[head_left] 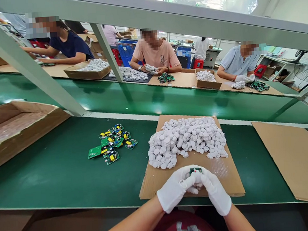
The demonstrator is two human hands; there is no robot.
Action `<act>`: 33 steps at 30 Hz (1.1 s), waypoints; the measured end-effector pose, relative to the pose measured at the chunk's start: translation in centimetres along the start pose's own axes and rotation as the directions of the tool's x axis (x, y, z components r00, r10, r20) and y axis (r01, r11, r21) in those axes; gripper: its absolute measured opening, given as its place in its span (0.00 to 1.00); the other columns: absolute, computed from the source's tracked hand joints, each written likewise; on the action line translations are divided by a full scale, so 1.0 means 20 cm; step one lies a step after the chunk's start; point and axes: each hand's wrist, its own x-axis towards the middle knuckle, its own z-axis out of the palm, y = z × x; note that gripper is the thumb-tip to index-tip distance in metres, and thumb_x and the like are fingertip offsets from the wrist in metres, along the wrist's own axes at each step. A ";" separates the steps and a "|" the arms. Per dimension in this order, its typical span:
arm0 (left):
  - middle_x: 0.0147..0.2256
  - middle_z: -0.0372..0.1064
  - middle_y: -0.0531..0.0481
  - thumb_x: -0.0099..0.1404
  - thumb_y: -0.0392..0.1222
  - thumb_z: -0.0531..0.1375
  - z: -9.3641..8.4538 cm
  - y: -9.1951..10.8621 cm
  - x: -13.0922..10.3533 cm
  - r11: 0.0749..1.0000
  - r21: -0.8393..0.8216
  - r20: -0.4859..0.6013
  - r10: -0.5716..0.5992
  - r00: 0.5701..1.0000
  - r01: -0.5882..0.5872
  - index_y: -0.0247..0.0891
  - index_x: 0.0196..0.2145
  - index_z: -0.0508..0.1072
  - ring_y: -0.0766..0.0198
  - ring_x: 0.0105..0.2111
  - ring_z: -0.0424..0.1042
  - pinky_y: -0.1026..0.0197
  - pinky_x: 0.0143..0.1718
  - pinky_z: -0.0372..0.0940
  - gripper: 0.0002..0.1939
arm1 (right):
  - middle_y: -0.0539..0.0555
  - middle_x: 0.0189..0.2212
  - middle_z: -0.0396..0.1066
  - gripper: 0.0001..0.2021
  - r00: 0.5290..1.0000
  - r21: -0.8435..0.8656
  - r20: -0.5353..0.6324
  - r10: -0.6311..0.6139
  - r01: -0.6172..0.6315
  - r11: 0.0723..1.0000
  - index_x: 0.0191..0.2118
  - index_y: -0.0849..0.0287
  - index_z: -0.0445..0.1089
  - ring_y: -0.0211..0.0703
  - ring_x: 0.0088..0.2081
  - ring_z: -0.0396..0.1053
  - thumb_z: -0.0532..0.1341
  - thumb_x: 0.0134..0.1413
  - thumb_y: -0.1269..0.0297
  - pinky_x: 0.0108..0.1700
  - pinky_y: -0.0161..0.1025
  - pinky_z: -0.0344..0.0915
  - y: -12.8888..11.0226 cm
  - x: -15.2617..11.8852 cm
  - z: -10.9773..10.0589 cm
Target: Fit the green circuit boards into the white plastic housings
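My left hand [173,188] and my right hand [215,188], both in white gloves, meet above the near edge of a cardboard sheet [158,180]. Between their closed fingers is a small green circuit board [195,170]; only its upper part shows, and the gloves cover the rest. Just beyond my hands, a heap of small white rounded pieces [187,137] covers the far part of the sheet. Left of it, several green circuit boards with yellow components [112,141] lie in a loose pile on the green tabletop [65,171].
An open cardboard box [34,138] stands at the far left, and a flat cardboard sheet [291,158] lies at right. A slanted metal post [34,60] and an overhead beam [146,10] frame the bench. Across it, several people handle similar boards and white pieces.
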 end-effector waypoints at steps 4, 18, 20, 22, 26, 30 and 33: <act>0.31 0.69 0.48 0.57 0.50 0.61 0.01 0.02 0.00 0.997 -0.078 0.061 0.000 0.998 0.005 0.35 0.38 0.70 0.64 0.32 0.69 0.60 0.36 0.66 0.17 | 0.54 0.35 0.76 0.16 0.998 -0.240 -0.048 -0.030 0.018 0.970 0.43 0.55 0.71 0.47 0.34 0.72 0.59 0.53 0.53 0.40 0.39 0.67 0.02 -0.01 -0.01; 0.31 0.69 0.48 0.51 0.51 0.65 0.00 -0.04 0.01 0.997 -0.073 -0.094 0.016 0.995 -0.023 0.34 0.41 0.68 0.66 0.29 0.69 0.66 0.26 0.65 0.23 | 0.53 0.39 0.74 0.20 0.995 -0.018 0.063 -0.077 0.078 0.997 0.47 0.57 0.68 0.46 0.40 0.71 0.50 0.59 0.50 0.43 0.37 0.65 0.01 0.00 -0.02; 0.34 0.69 0.48 0.52 0.51 0.65 0.00 -0.04 0.01 0.996 -0.082 -0.045 0.017 0.999 -0.021 0.35 0.42 0.68 0.65 0.31 0.69 0.65 0.30 0.66 0.24 | 0.54 0.40 0.74 0.19 0.997 -0.037 0.039 -0.072 0.074 0.997 0.47 0.56 0.69 0.47 0.41 0.71 0.52 0.58 0.50 0.44 0.37 0.65 0.01 0.00 -0.02; 0.37 0.69 0.47 0.53 0.52 0.64 0.00 -0.01 -0.01 0.995 -0.094 0.015 0.015 1.000 -0.013 0.37 0.44 0.68 0.63 0.35 0.70 0.63 0.34 0.66 0.24 | 0.54 0.39 0.75 0.17 0.999 -0.079 0.018 -0.041 0.042 0.996 0.45 0.55 0.70 0.47 0.40 0.71 0.54 0.58 0.52 0.43 0.37 0.65 0.00 -0.01 -0.03; 0.39 0.69 0.46 0.54 0.51 0.63 0.01 0.03 -0.04 0.996 -0.081 0.035 0.050 0.998 -0.047 0.38 0.43 0.69 0.60 0.39 0.68 0.60 0.39 0.65 0.21 | 0.55 0.44 0.73 0.21 0.996 -0.037 0.049 -0.069 0.071 0.997 0.52 0.54 0.65 0.50 0.46 0.69 0.54 0.56 0.52 0.50 0.41 0.63 0.00 -0.01 -0.03; 0.41 0.69 0.44 0.55 0.51 0.62 0.02 0.04 -0.05 0.989 -0.101 0.053 0.113 0.992 -0.107 0.37 0.43 0.70 0.57 0.41 0.68 0.55 0.45 0.63 0.21 | 0.55 0.39 0.75 0.20 0.999 -0.124 -0.002 -0.040 0.039 0.991 0.49 0.54 0.68 0.50 0.40 0.72 0.60 0.51 0.54 0.44 0.41 0.67 -0.01 -0.02 -0.01; 0.39 0.70 0.44 0.56 0.51 0.62 0.01 0.04 -0.05 0.990 -0.004 0.020 0.141 0.990 -0.140 0.36 0.43 0.72 0.56 0.41 0.67 0.56 0.44 0.63 0.20 | 0.55 0.41 0.74 0.23 0.999 -0.037 0.036 -0.036 0.038 0.999 0.51 0.54 0.67 0.50 0.42 0.71 0.60 0.51 0.51 0.45 0.41 0.67 -0.01 -0.01 -0.01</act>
